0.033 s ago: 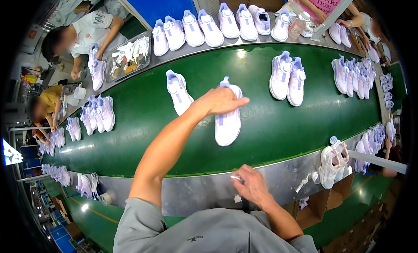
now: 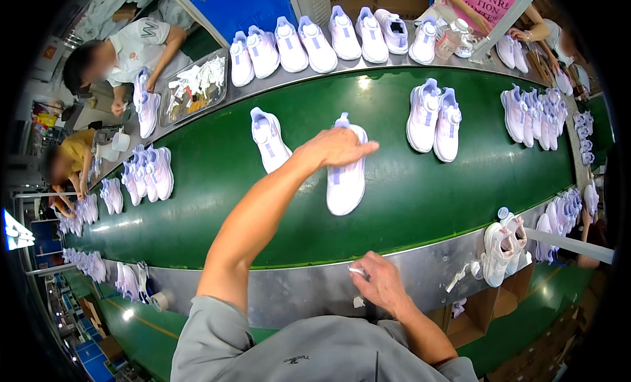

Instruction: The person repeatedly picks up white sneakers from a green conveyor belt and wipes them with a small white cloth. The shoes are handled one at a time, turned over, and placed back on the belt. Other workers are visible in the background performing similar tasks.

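Note:
My left hand point(image 2: 336, 149) reaches out over the green belt point(image 2: 217, 218) and grips a white and lavender sneaker point(image 2: 346, 191) around its upper, thumb sticking out to the right. The sneaker's toe points toward me; my hand covers its middle. Partly behind my left wrist is a single matching sneaker point(image 2: 268, 140). Closer to my body, over the metal ledge point(image 2: 289, 293), my right hand point(image 2: 381, 283) is closed, with a small white piece point(image 2: 358, 271) pinched at its fingertips; its exact kind is unclear.
A pair of sneakers point(image 2: 434, 119) stands on the belt to the right, with groups of more at both ends. Along the far ledge is a sneaker row point(image 2: 315, 45) beside a tray of scraps point(image 2: 195, 86). Beige shoes point(image 2: 503, 250) sit near right. Co-workers point(image 2: 141, 50) work across the belt.
The toe of the sneaker in my left hand has shifted slightly away from me and to the right. My right hand has hardly moved.

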A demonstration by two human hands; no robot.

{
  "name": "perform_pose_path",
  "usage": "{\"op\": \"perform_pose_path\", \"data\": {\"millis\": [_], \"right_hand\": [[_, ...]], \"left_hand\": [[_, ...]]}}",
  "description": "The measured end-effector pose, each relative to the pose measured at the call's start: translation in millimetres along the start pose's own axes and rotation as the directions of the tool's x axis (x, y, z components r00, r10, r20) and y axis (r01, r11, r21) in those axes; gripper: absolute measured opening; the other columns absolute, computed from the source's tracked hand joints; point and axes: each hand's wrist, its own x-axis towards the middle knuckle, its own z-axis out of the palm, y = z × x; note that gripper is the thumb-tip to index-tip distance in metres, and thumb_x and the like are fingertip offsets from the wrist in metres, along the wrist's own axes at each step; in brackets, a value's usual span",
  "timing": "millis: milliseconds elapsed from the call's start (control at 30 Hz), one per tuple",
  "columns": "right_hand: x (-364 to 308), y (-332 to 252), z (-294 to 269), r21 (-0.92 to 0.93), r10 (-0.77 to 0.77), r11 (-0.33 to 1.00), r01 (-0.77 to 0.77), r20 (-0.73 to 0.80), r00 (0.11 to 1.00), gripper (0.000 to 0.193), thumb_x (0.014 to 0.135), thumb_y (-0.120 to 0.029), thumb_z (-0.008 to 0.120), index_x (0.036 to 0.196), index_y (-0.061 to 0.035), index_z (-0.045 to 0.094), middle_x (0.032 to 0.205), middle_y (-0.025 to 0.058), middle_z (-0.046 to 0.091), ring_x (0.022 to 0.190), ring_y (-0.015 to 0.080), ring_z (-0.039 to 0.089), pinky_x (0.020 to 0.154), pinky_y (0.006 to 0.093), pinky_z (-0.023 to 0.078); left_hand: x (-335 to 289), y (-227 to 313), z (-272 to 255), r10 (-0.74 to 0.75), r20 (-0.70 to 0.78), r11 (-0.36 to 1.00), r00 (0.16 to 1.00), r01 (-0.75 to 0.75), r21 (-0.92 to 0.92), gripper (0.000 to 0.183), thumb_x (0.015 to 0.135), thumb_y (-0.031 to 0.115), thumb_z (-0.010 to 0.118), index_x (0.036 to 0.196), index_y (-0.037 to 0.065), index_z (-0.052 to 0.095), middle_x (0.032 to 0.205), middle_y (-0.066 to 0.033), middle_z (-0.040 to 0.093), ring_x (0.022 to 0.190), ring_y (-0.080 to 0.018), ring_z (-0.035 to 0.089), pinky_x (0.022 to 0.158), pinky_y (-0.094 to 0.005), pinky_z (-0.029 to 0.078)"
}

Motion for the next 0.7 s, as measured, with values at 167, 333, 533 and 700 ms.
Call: {"op": "perform_pose_path", "data": {"millis": [167, 333, 533, 700], "right_hand": [[-8, 18, -5, 0.021, 0.070, 0.997, -0.069, -0.050, 0.996, 0.013, 0.084, -0.012, 0.073, 0.092, -0.0037, 0.068, 0.086, 0.0123, 0.063, 0.079, 0.0341, 0.064, 0.069, 0.0429, 0.051], [-5, 35, -8, 0.087, 0.169, 0.982, -0.165, -0.043, 0.985, 0.010, 0.084, -0.011, 0.073, 0.091, -0.0055, 0.069, 0.089, 0.0113, 0.065, 0.079, 0.0315, 0.065, 0.070, 0.0406, 0.053], [3, 40, -10, 0.151, 0.229, 0.963, -0.221, -0.036, 0.973, 0.008, 0.084, -0.010, 0.073, 0.090, -0.0063, 0.069, 0.090, 0.0104, 0.065, 0.077, 0.0290, 0.066, 0.069, 0.0386, 0.055], [6, 37, -5, 0.195, 0.232, 0.955, -0.224, -0.018, 0.973, 0.010, 0.084, -0.008, 0.075, 0.089, -0.0022, 0.069, 0.087, 0.0096, 0.065, 0.071, 0.0220, 0.064, 0.064, 0.0340, 0.052]], "left_hand": [[97, -2, -13, -0.052, -0.029, 0.995, 0.998, 0.054, 0.079, 0.079, 0.102, 0.066, 0.034, 0.106, -0.001, 0.076, 0.120, -0.0243, 0.070, 0.116, -0.0414, 0.064, 0.102, -0.0503, 0.048], [139, -19, -22, -0.090, -0.043, 0.993, 0.995, 0.093, 0.075, 0.081, 0.100, 0.069, 0.033, 0.116, 0.002, 0.075, 0.124, -0.0239, 0.069, 0.119, -0.0423, 0.063, 0.105, -0.0488, 0.047], [77, -10, -61, -0.046, -0.332, 0.958, 0.942, 0.135, 0.253, 0.084, 0.098, 0.075, 0.032, 0.103, 0.005, 0.077, 0.106, -0.0191, 0.075, 0.107, -0.0380, 0.069, 0.096, -0.0495, 0.053], [0, -95, -74, -0.399, -0.021, 0.817, 0.917, 0.366, 0.446, 0.090, 0.091, 0.083, 0.038, 0.101, 0.004, 0.079, 0.109, -0.0224, 0.073, 0.107, -0.0394, 0.068, 0.094, -0.0491, 0.052]]}}
